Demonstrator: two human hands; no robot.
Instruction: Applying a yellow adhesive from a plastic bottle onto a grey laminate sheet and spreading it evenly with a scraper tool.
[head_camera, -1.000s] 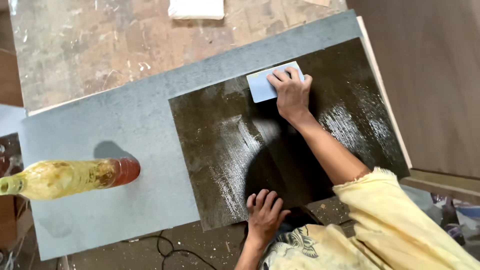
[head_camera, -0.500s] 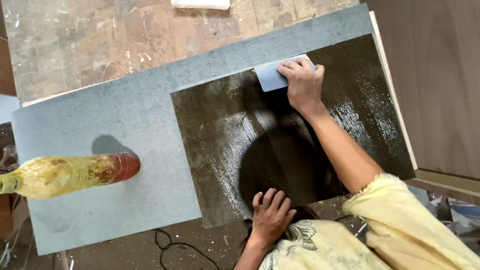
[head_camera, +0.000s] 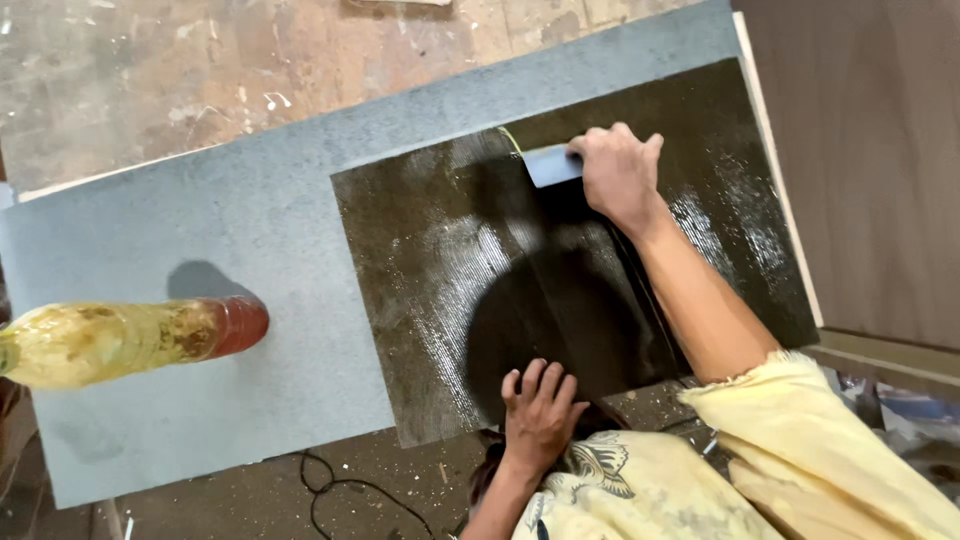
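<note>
Nearby, glue-smeared bottle (head_camera: 120, 342) on grey sheet (head_camera: 230, 230), contents unclear.

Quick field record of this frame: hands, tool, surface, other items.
right hand: presses a pale blue scraper flat on the dark panel, near its far edge
left hand: fingers spread, resting on the panel's near edge
dark panel: glossy wet coating with fine ridged streaks; lies on the right part of a grey board
bottle: yellowish, smeared, red cap end, over the board's left part
cable: on the floor below the board
sleeve: yellow
</note>
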